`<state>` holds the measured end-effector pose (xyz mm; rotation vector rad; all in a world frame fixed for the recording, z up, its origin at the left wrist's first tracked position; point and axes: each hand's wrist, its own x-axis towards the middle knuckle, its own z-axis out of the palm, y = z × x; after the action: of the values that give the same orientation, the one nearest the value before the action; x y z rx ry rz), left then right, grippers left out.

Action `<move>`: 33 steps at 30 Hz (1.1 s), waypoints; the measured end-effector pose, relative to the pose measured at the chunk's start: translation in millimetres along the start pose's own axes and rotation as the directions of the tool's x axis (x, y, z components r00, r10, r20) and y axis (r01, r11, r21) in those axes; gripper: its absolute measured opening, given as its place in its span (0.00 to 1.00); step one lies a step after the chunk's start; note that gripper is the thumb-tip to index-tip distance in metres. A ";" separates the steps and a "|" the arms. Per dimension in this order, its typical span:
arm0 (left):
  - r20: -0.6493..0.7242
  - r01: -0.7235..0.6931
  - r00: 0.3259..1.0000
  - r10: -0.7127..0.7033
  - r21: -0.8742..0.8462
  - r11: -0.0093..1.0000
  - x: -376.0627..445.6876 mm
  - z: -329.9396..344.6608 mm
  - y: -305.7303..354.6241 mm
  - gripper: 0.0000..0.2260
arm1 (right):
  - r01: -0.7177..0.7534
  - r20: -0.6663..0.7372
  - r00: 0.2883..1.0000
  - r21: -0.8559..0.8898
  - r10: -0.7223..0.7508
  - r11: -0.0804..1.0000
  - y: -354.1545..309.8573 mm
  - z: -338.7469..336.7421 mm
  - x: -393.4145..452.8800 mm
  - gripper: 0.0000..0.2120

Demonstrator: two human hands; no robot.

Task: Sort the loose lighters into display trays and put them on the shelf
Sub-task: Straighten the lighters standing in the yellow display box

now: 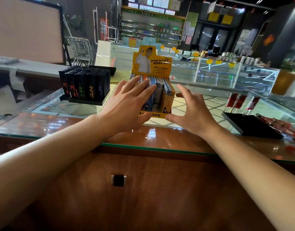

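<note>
Shop glass worktop (185, 104) | yellow display tray (161, 104) full, centre | left hand (126, 105) flat, wide, on lighters (157, 93) | right hand (192, 112) wide at tray corner – no grip | risk: uneven squeeze tips tray – lighters spill

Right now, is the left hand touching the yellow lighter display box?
Touching. The head view shows the left hand spread over the front of the yellow lighter display box, fingers lying on the lighters.
</note>
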<state>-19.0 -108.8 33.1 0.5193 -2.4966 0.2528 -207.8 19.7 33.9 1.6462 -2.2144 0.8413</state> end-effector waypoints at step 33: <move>0.013 0.096 0.995 -0.098 0.102 0.990 -12.6 -10.4 -50.4 0.35 | 0.051 0.121 0.991 0.078 -0.061 0.996 -43.4 41.5 42.8 0.51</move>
<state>16.8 -147.6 37.7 0.6857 -2.4770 0.3393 -175.6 -46.6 35.9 1.8330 -2.2305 0.8378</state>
